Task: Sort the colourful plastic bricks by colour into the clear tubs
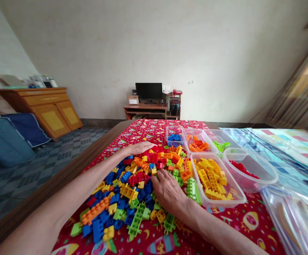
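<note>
Blocks (pixel 211 179) sit in tubs (pixel 224 203): blue, orange, green, yellow, red. Left hand (pixel 142 147) reaches flat over the pile (pixel 128 191), right hand (pixel 169 190) half-curled on it; any hold is unclear.

Bare red cloth (pixel 143 133) gives open passage at far left; the heaped blocks (pixel 139 178) obstruct the middle, and clear tubs (pixel 224 203) crowd the right, their gaps hard to judge.

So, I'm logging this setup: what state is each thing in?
Left hand: outstretched
Right hand: palm down
Multicoloured plastic brick heap: loose
Clear rectangular plastic boxes: open, part-filled
Clear rounded plastic tub: open, part-filled
Red patterned tablecloth: spread
Black rectangular monitor: dark
Brown wooden cabinet doors: shut
</note>
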`<state>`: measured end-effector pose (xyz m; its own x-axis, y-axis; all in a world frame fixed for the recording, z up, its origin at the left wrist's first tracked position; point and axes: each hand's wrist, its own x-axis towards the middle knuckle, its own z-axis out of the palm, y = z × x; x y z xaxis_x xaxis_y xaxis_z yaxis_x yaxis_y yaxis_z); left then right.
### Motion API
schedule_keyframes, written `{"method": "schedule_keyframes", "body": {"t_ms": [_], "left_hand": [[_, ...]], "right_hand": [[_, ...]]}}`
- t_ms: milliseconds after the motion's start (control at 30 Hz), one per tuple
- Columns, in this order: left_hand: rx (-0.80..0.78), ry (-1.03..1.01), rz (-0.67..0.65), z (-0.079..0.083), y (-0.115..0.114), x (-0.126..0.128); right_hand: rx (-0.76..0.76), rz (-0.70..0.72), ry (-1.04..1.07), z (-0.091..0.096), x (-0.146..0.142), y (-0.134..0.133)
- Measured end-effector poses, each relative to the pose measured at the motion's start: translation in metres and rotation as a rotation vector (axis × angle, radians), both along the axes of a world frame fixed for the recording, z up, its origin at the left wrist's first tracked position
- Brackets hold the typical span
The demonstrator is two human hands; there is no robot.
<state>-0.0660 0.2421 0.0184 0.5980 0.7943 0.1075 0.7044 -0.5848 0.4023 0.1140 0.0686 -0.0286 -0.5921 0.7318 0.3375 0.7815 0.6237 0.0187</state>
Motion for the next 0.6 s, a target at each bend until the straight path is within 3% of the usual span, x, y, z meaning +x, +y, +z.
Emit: {"method": "schedule_keyframes", "body": {"t_ms": [100, 267, 433, 500, 600], "left_hand": [[-0.085, 0.005, -0.152, 0.008, -0.020, 0.011], [-0.106, -0.056, -0.209, 0.019, -0.057, 0.019], [-0.178, -0.278, -0.156, 0.032, -0.079, 0.010], [-0.131, -0.322, -0.103, 0.034, -0.082, 0.002], [0.021, -0.205, 0.005, 0.030, -0.082, -0.007]], "right_hand": [[-0.015, -0.007, -0.005, 0.006, 0.002, -0.001], [-0.078, -0.127, -0.005, 0.030, 0.012, -0.002], [-0.105, -0.334, 0.045, 0.060, 0.029, -0.002], [-0.096, -0.379, 0.076, 0.067, 0.036, -0.001], [-0.094, -0.352, 0.148, 0.067, 0.044, 0.007]]}}
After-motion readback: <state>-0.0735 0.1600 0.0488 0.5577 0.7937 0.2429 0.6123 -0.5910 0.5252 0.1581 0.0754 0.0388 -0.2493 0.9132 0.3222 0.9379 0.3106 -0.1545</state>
